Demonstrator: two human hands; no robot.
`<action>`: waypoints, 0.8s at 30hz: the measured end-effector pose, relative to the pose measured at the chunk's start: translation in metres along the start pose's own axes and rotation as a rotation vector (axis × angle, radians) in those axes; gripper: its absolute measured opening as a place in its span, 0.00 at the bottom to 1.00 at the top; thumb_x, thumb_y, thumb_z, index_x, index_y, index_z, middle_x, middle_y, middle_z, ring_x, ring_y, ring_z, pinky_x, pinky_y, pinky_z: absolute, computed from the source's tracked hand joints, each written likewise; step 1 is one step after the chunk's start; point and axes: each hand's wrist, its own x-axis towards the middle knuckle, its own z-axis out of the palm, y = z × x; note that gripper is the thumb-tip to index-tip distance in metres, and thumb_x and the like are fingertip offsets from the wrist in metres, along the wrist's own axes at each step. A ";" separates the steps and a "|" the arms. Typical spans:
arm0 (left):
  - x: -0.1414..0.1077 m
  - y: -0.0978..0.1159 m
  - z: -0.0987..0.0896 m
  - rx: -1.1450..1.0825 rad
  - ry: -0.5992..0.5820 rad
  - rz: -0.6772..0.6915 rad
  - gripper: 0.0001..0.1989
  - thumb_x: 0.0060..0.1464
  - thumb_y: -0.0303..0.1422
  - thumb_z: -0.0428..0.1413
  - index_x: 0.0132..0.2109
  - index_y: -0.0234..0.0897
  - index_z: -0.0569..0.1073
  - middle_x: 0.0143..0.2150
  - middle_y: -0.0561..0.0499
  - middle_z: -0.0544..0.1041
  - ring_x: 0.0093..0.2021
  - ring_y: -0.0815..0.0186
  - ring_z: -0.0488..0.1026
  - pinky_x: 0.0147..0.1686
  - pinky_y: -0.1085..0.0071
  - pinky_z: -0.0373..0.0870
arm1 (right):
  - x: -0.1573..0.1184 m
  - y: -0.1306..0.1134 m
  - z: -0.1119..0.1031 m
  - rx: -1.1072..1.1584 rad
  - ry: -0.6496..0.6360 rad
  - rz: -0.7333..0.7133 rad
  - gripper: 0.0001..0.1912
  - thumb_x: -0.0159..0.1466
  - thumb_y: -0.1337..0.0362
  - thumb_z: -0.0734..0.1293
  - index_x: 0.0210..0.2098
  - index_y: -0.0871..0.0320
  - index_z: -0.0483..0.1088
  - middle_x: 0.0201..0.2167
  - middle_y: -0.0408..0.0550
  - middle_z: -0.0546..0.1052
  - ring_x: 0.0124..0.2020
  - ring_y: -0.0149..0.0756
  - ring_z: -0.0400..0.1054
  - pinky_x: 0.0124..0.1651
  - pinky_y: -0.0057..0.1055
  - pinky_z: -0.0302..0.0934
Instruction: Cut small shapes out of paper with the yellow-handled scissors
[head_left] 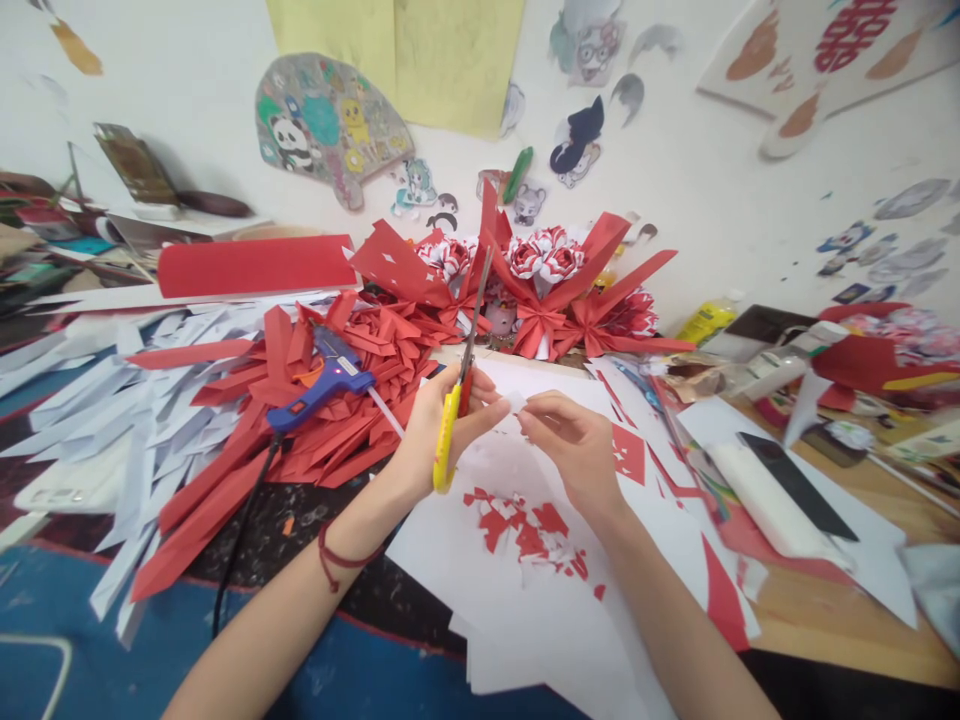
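The left grip (pixel 425 435), a bare hand with a thin dark red string band (pixel 330 555) around its wrist, pinches a tiny white scrap of paper (pixel 517 401) between thumb and finger. The right grip (pixel 577 435), a bare hand too, has its fingertips together on the other side, so the scrap is right between the two grips. The left grip also holds a pair of long metal scissors with a yellow handle (pixel 450 415), and the blades point up past its fingers. Just below both grips, a messy pile of little red and white paper bits (pixel 525 535) lies on big white sheets of paper (pixel 547 640). To the left of the left grip, a blue plastic glue gun with an orange trigger (pixel 322 385) rests on a heap of folded red paper strips (pixel 240 490). Farther left is a heap of folded white paper strips (pixel 64 410). Past both grips, round red and white paper flowers (pixel 546 255) sit by the wall with red paper around them. Well to the right of the right grip, a flat black phone (pixel 799 487) lies over the brown wooden tabletop (pixel 802 615), on top of a long white thing.
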 end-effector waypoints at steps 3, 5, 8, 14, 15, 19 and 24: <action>0.000 -0.001 0.000 0.047 -0.005 0.001 0.15 0.44 0.35 0.63 0.36 0.37 0.66 0.29 0.55 0.67 0.28 0.72 0.66 0.29 0.73 0.63 | 0.000 0.000 -0.001 0.010 -0.016 -0.008 0.02 0.56 0.64 0.70 0.30 0.56 0.74 0.31 0.44 0.73 0.32 0.31 0.67 0.33 0.29 0.63; 0.000 -0.001 0.000 0.103 -0.021 0.007 0.14 0.46 0.37 0.61 0.36 0.37 0.65 0.28 0.56 0.66 0.26 0.73 0.64 0.27 0.74 0.61 | 0.000 -0.001 -0.002 0.024 -0.028 -0.006 0.02 0.56 0.65 0.70 0.30 0.56 0.74 0.31 0.44 0.73 0.31 0.31 0.67 0.33 0.29 0.63; 0.000 0.000 -0.002 0.276 -0.067 0.035 0.14 0.51 0.42 0.56 0.39 0.37 0.65 0.26 0.57 0.63 0.24 0.73 0.60 0.25 0.74 0.57 | 0.001 -0.003 -0.004 0.038 0.023 -0.015 0.01 0.56 0.65 0.70 0.29 0.56 0.74 0.30 0.43 0.72 0.31 0.30 0.66 0.32 0.28 0.62; 0.007 -0.002 -0.017 0.831 -0.128 0.177 0.22 0.50 0.48 0.54 0.43 0.36 0.62 0.35 0.51 0.66 0.33 0.65 0.63 0.33 0.68 0.60 | 0.005 -0.004 -0.012 0.101 0.307 -0.127 0.03 0.55 0.66 0.71 0.29 0.57 0.73 0.30 0.43 0.71 0.29 0.30 0.66 0.32 0.29 0.62; 0.008 -0.002 -0.019 0.890 -0.152 0.166 0.21 0.50 0.48 0.54 0.42 0.36 0.62 0.35 0.50 0.66 0.34 0.64 0.64 0.33 0.67 0.60 | 0.006 -0.004 -0.013 0.114 0.328 -0.142 0.02 0.56 0.66 0.70 0.30 0.57 0.73 0.30 0.43 0.71 0.29 0.29 0.66 0.32 0.29 0.63; 0.008 -0.004 -0.021 0.944 -0.256 0.134 0.20 0.51 0.47 0.54 0.42 0.36 0.62 0.35 0.50 0.67 0.31 0.65 0.64 0.31 0.68 0.59 | 0.007 -0.003 -0.016 0.153 0.329 -0.177 0.02 0.57 0.66 0.69 0.32 0.56 0.72 0.32 0.43 0.71 0.31 0.30 0.68 0.36 0.30 0.64; 0.003 -0.003 -0.011 0.954 -0.256 0.131 0.18 0.50 0.46 0.56 0.39 0.37 0.62 0.34 0.51 0.67 0.32 0.64 0.65 0.32 0.68 0.60 | 0.006 0.000 -0.011 0.133 0.315 -0.177 0.03 0.55 0.67 0.70 0.30 0.56 0.71 0.35 0.44 0.72 0.38 0.33 0.69 0.43 0.31 0.65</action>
